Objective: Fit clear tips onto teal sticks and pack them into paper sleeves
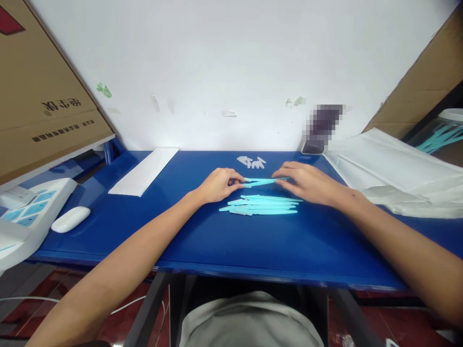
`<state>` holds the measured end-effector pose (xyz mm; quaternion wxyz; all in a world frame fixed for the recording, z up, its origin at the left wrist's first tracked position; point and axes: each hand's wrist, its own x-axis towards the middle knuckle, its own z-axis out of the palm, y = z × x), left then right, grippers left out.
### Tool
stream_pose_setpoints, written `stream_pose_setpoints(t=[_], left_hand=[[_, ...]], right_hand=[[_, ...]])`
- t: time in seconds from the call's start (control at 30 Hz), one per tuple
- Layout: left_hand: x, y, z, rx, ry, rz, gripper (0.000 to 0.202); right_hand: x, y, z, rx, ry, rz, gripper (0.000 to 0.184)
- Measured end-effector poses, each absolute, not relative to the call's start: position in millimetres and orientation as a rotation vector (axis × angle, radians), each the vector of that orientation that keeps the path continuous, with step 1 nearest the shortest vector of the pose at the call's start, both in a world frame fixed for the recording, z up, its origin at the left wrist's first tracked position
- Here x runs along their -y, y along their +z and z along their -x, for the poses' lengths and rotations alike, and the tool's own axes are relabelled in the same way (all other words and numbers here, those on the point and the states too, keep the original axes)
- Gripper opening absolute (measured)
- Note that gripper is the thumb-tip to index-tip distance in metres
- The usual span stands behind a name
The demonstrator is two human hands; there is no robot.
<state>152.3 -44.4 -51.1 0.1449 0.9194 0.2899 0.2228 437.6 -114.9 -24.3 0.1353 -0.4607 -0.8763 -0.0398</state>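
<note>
Stick (262,181) held by both ends above a blue table (253,250).
The left hand (217,184) pinches one tip between thumb and fingertips. The right hand (307,182) pinches the other end, fingers pressed together. The teal stick lies level between them, just behind a pile (262,205) of like sticks. Small white caps (252,162) lie farther back, and a mouse (70,219) sits well to the left.
</note>
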Motion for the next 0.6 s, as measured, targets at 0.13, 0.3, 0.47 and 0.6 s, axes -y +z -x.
stream_pose_setpoints(t=[0.13, 0.3, 0.47, 0.6], left_hand=[[43, -52, -154, -0.922, 0.706, -2.692, 0.031], [27, -53, -151, -1.040, 0.726, -2.745, 0.036], [-1, -47, -167, -1.024, 0.477, -2.946, 0.045], [-9, -42, -184, -1.044, 0.244, -3.119, 0.050]], right_hand=[[118, -14, -442, 2.474, -0.100, 1.454, 0.034], [127, -3, -437, 2.531, 0.431, 1.511, 0.036], [127, -3, -438, 2.556, 0.650, 1.517, 0.040], [126, -3, -439, 2.566, 0.682, 1.512, 0.036]])
